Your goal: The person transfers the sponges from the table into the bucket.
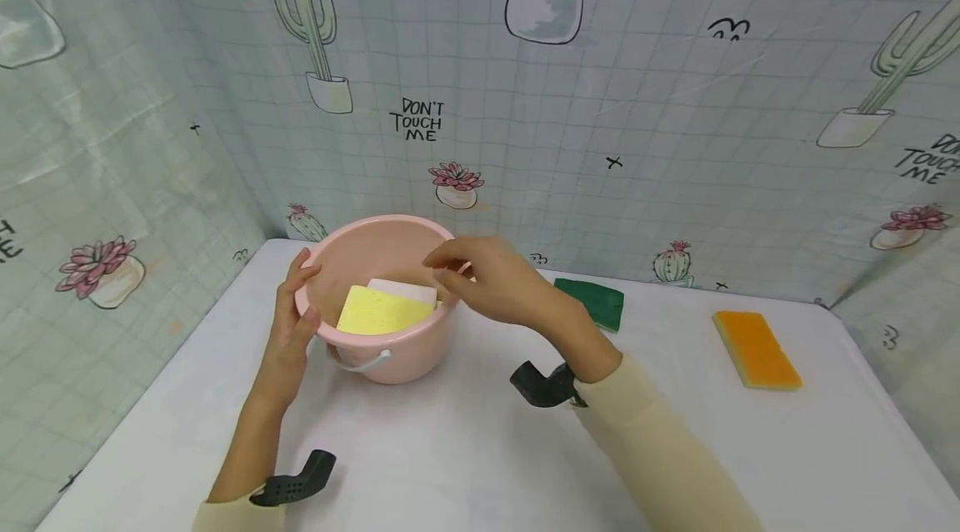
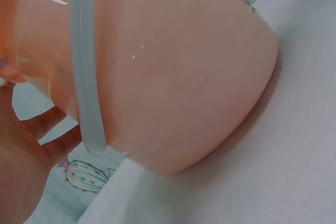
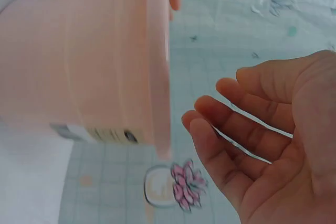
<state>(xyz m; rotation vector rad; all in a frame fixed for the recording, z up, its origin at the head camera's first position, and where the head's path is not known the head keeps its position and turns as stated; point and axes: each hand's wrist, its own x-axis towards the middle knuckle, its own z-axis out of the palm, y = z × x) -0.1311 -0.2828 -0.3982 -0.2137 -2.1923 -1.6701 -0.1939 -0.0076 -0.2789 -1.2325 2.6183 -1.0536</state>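
Observation:
A pink bucket (image 1: 411, 358) stands on the white table, its mouth facing me. My left hand (image 1: 287, 330) grips its left rim, fingertips over the edge. In the left wrist view the bucket's pale handle (image 2: 86, 72) hangs down in front of the fingers. Inside lie a yellow sponge (image 1: 384, 312) and, partly hidden behind it, a whitish block (image 1: 408, 290). Over the right rim hovers my right hand (image 1: 498, 278), fingers loosely bent and holding nothing. The right wrist view shows a gap between those fingertips and the rim (image 3: 159, 66).
A dark green flat piece (image 1: 594, 301) lies at the back of the table, right of the bucket. Farther right is an orange sponge (image 1: 757, 350) with a pale underside. A cactus-print curtain (image 1: 480, 98) hangs along the table's back and sides.

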